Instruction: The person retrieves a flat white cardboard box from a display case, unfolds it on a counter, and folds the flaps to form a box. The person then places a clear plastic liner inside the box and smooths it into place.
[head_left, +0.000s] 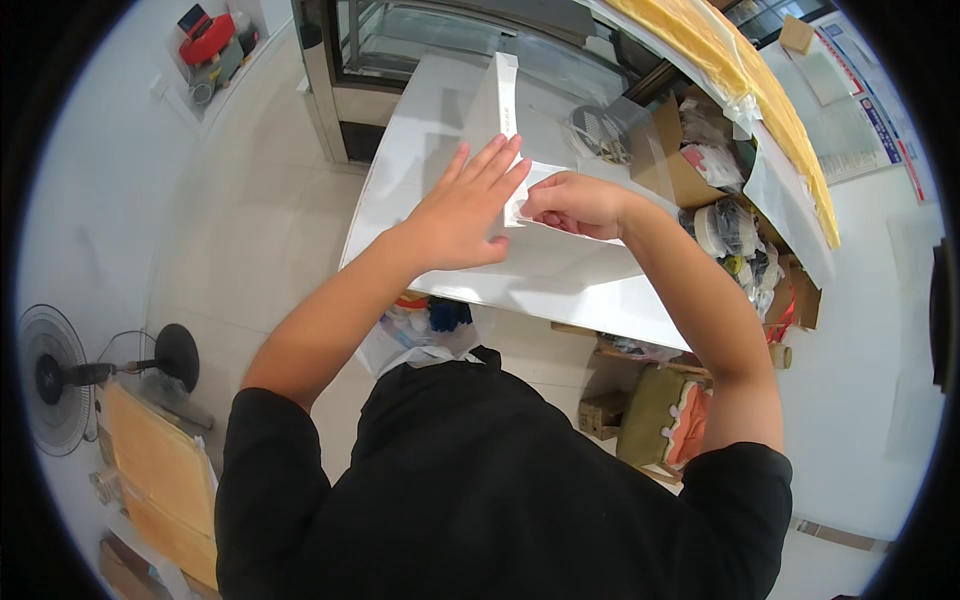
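Observation:
A white cardboard box (pixel 580 255) sits on the white tabletop, with a tall panel (pixel 505 95) rising upright from its left side. My left hand (pixel 460 205) lies against this panel, fingers stretched out and the thumb apart. At the box's upper edge, close to the panel's lower corner, my right hand (pixel 580 203) is closed, with its fingers curled in and pinching the white board there. The fingertips of that hand are partly hidden. Both forearms reach in over the table from either side.
The white table (pixel 375 215) has a glass case (pixel 400 45) behind it. At the right stand an open brown carton (pixel 665 150) and bagged items (pixel 735 235). A round mesh item (pixel 598 135) lies beyond the box. A plastic bag (pixel 420 335) is below the front edge; a fan (pixel 55 375) stands left.

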